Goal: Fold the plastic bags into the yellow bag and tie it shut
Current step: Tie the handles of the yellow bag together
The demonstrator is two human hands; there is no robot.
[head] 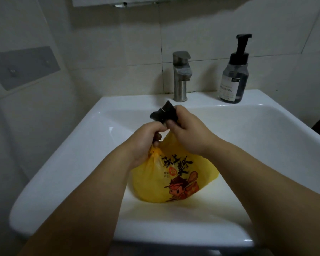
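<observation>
The printed yellow plastic bag [174, 180] lay in the white ceramic sink [72, 154], its gathered neck bunched in the curled fingers of the left hand [146, 143]. The right hand [188, 133] pinched a small folded black plastic bag [164, 113] just above that neck. With the mouth squeezed so narrow, the black bundle could likely miss it, spring unfolded, or drop into the sink.

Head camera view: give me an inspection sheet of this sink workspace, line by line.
Surface: white sink, with the yellow bag in its basin.
Job's things: yellow bag printed, neck gathered, not yet tied; folded black bag above its mouth.
Clutter: soap pump bottle on the rim, back right.
Hands: left hand grips the yellow bag's neck; right hand pinches the black bag.
Cables: nothing seen.
Surroundings: faucet, tiled wall, grey wall plate at left.
</observation>
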